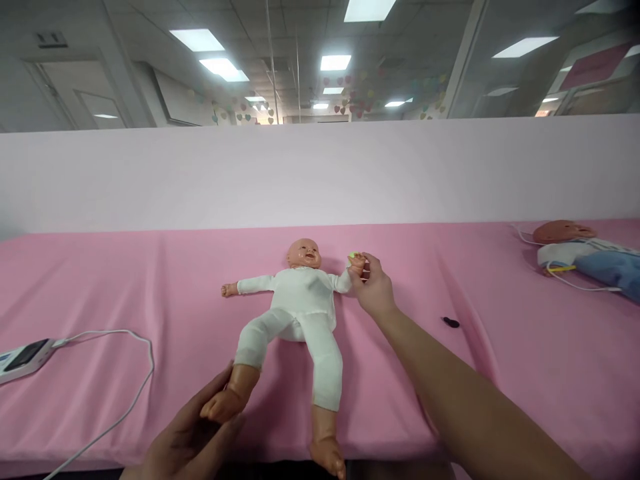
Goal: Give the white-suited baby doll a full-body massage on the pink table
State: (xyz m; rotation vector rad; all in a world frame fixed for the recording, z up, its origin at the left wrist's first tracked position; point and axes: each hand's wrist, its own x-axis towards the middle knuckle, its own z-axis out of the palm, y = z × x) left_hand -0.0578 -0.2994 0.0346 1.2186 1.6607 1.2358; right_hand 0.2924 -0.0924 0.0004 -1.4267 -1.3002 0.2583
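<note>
A baby doll in white cloth lies face up in the middle of the pink-covered table, arms spread and legs pointing towards me. My left hand is closed around the foot on the left side, fingers behind it and thumb below. At the doll's small hand on the right, my right hand pinches between thumb and fingers. A bright green spot shows there, too small to name. The other bare foot hangs at the table's front edge.
A white handheld device with a dark screen and white cable lies at the left. A small black object rests right of my forearm. Another doll with blue cloth and a white cord lies far right. Behind stands a white partition.
</note>
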